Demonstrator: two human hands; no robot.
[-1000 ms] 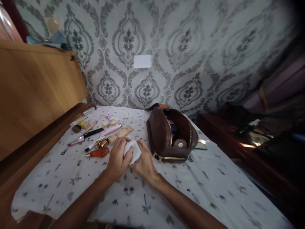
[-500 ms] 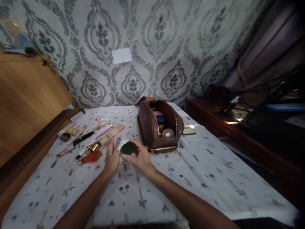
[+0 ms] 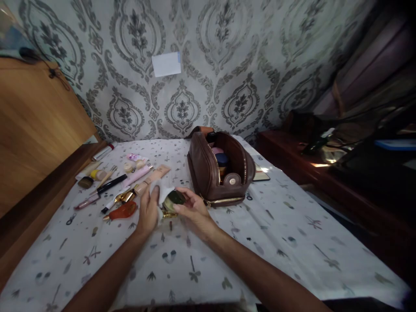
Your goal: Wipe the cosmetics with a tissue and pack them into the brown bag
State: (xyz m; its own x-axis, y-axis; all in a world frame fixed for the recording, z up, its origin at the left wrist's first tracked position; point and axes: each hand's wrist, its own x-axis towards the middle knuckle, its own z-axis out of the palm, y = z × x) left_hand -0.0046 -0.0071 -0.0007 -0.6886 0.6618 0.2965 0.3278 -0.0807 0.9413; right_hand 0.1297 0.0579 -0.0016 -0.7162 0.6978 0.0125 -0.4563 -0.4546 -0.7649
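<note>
My right hand [image 3: 196, 212] grips a dark green, rounded container [image 3: 176, 197], perhaps a jar, with a paler green side facing left. In my left hand [image 3: 149, 212] is a white tissue [image 3: 165, 193], pressed against the container's left side. A small gold-coloured item [image 3: 169, 214] shows just below the container; whether it is held or lies on the cloth I cannot tell. Left of my hands lie an amber bottle [image 3: 123, 211], a gold item [image 3: 125, 196] and a beige tube [image 3: 152, 180]. The brown leather bag [image 3: 208, 173] stands unzipped beyond my right hand, with a dark blue lid [image 3: 221, 160] inside.
More cosmetics lie to the left: a pink tube [image 3: 137, 175], a black tube [image 3: 112, 183], a brush [image 3: 86, 182]. A patterned white cloth [image 3: 195, 268] covers the table. Wooden furniture [image 3: 39, 130] borders the left; a flat notebook-like item [image 3: 261, 174] lies behind the bag.
The green container has tilted, so its paler side now shows. The tissue has come up over its left edge. The gold-coloured item below is more visible; the view has shifted slightly.
</note>
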